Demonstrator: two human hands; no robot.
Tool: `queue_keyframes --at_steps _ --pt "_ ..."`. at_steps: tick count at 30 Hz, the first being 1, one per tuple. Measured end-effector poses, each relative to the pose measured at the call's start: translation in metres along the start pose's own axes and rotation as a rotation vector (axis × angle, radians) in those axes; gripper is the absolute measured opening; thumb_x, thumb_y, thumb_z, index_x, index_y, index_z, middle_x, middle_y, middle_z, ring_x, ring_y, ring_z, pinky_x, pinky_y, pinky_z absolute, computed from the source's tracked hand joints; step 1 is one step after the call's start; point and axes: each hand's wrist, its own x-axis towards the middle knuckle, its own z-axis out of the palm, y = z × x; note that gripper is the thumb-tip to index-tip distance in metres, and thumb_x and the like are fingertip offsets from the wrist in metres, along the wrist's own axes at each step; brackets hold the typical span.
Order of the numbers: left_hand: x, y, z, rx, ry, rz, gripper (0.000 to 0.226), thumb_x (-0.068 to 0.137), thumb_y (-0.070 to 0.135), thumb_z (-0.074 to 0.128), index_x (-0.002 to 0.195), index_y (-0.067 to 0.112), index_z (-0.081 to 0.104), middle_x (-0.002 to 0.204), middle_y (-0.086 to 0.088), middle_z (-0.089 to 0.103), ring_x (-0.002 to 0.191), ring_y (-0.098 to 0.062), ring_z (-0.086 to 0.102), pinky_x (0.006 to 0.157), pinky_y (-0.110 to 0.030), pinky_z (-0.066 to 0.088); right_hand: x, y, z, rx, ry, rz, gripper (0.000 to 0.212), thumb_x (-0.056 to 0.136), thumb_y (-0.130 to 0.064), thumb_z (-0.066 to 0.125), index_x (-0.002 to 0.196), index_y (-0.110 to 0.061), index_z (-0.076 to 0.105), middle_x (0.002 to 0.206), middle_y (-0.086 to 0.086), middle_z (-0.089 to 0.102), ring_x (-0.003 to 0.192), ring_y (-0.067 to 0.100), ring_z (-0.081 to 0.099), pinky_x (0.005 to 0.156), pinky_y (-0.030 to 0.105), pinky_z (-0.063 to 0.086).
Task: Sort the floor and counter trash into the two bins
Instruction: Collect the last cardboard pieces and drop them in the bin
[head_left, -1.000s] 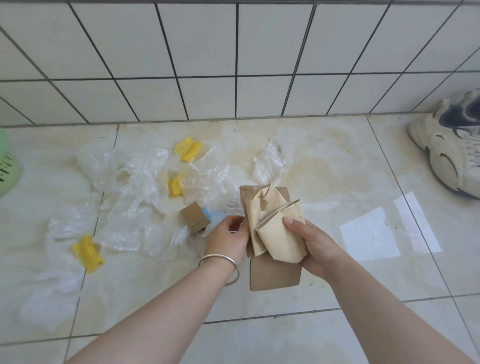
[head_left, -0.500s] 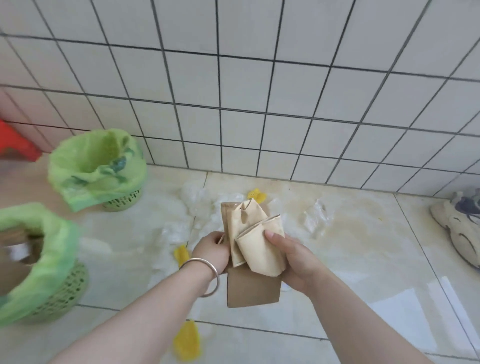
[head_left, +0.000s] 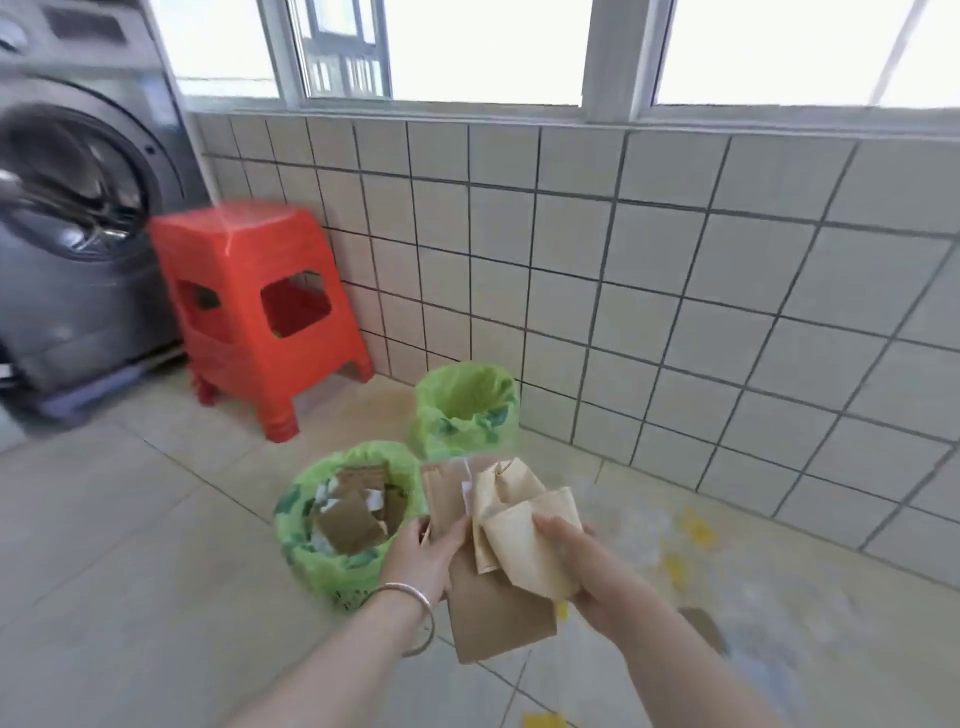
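Both hands hold a bundle of brown paper. My left hand (head_left: 423, 553) grips the flat brown cardboard (head_left: 493, 613) at its left edge. My right hand (head_left: 587, 561) pinches the crumpled tan paper bags (head_left: 524, 530) lying on top of it. Just left of the bundle stands the near green-lined bin (head_left: 311, 551), with brown cardboard pieces and white scraps inside. The far green-lined bin (head_left: 462, 410) sits behind it against the tiled wall; no contents show inside it.
A red plastic stool (head_left: 254, 306) stands left of the bins, beside a grey washing machine (head_left: 78, 218). Yellow foam pieces (head_left: 693, 530) and clear plastic lie on the floor at right. A brown cardboard piece (head_left: 704, 626) lies by my right forearm.
The view has swung left and up from the littered floor to the bins, stool and washer. My hands carried the paper bundle over beside the near bin, grip unchanged.
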Motion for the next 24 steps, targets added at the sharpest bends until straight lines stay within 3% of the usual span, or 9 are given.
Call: queue_keyframes --at_steps 4,6,8,11,15,20,24 --pt "0.011 -0.004 -0.039 -0.055 0.037 -0.001 0.015 0.087 0.025 0.064 0.096 0.014 0.060 0.086 -0.003 0.068 0.071 -0.017 0.065 0.046 -0.019 0.050 0.014 -0.002 0.035 -0.034 -0.040 -0.022 0.018 0.086 -0.023 0.065 0.101 -0.014 0.062 0.100 0.011 0.070 0.090 0.029 0.066 0.079 0.041 0.055" --pt "0.021 -0.010 -0.054 -0.058 0.060 -0.008 0.012 0.087 0.023 0.064 0.093 0.013 0.060 0.085 -0.005 0.068 0.072 -0.020 0.065 0.056 -0.027 0.055 0.026 0.002 0.053 -0.081 -0.044 -0.011 0.015 0.085 -0.025 0.066 0.097 -0.016 0.061 0.098 0.009 0.069 0.088 0.027 0.066 0.075 0.039 0.055" --pt "0.035 -0.013 -0.071 -0.052 0.080 -0.021 0.012 0.086 0.022 0.064 0.091 0.013 0.060 0.088 -0.009 0.068 0.074 -0.024 0.064 0.067 -0.036 0.055 0.044 0.005 0.073 -0.139 -0.037 0.000 0.029 0.081 -0.028 0.070 0.105 -0.014 0.062 0.103 0.009 0.070 0.093 0.028 0.067 0.078 0.041 0.057" --pt "0.068 -0.012 -0.102 -0.066 0.091 -0.012 0.007 0.086 0.022 0.066 0.090 0.019 0.061 0.087 -0.004 0.068 0.078 -0.022 0.065 0.074 -0.037 0.054 0.074 -0.002 0.108 -0.194 -0.090 -0.022 0.034 0.082 -0.027 0.069 0.113 -0.016 0.061 0.110 0.009 0.069 0.101 0.030 0.065 0.085 0.044 0.055" --pt "0.125 -0.010 -0.140 -0.047 0.171 0.015 0.014 0.084 0.024 0.067 0.095 0.019 0.060 0.101 -0.008 0.070 0.094 -0.029 0.067 0.089 -0.045 0.053 0.124 -0.016 0.151 -0.253 -0.095 -0.087 0.048 0.075 -0.028 0.075 0.118 -0.015 0.060 0.115 0.011 0.067 0.101 0.030 0.065 0.076 0.040 0.055" --pt "0.197 -0.018 -0.158 0.036 0.140 0.116 0.013 0.085 0.016 0.064 0.089 0.025 0.055 0.096 0.000 0.066 0.091 -0.024 0.062 0.082 -0.038 0.049 0.183 -0.024 0.186 -0.591 -0.126 -0.208 0.026 0.082 -0.025 0.071 0.104 -0.020 0.059 0.095 -0.004 0.065 0.083 0.013 0.061 0.063 0.024 0.048" --pt "0.236 -0.050 -0.154 0.214 0.040 0.083 0.025 0.085 0.016 0.064 0.109 0.020 0.056 0.109 0.000 0.066 0.104 -0.022 0.061 0.097 -0.037 0.047 0.225 -0.003 0.189 -0.955 -0.086 -0.226 0.022 0.083 -0.031 0.068 0.098 -0.019 0.057 0.091 -0.002 0.062 0.088 0.020 0.061 0.068 0.032 0.051"
